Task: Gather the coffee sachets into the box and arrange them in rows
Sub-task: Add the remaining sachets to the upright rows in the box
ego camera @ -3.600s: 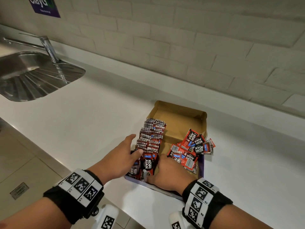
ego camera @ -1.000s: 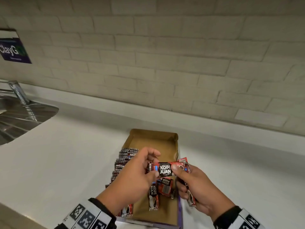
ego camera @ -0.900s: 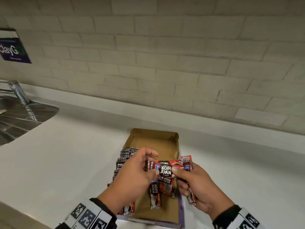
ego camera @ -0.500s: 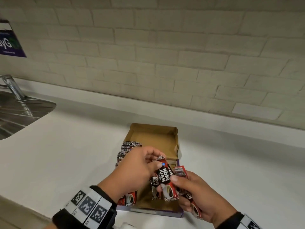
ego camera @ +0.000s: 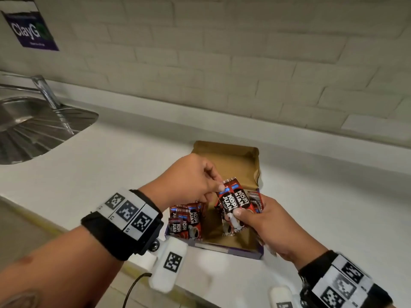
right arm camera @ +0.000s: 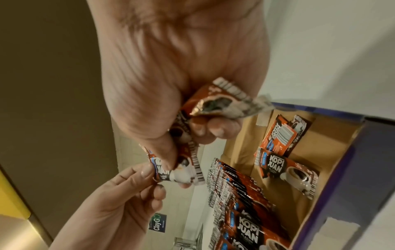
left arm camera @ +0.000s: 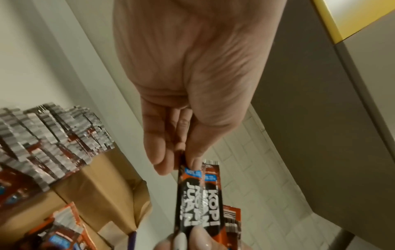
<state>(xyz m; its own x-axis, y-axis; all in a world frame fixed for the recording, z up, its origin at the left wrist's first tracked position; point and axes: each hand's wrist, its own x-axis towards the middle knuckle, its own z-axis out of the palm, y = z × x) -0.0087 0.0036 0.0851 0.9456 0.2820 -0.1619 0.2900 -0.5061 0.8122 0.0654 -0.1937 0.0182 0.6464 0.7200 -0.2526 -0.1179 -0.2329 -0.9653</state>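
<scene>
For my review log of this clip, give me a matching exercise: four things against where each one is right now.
Things:
1. sachet bundle
2. sachet row
3. box
4. sink

Places:
A. on the white counter, in front of the person
B. pinched between both hands, above the box
C. set into the counter, far left
D. standing packed along the left side of the box

Pairs: 1-B, 2-D, 3-A, 4-C
</scene>
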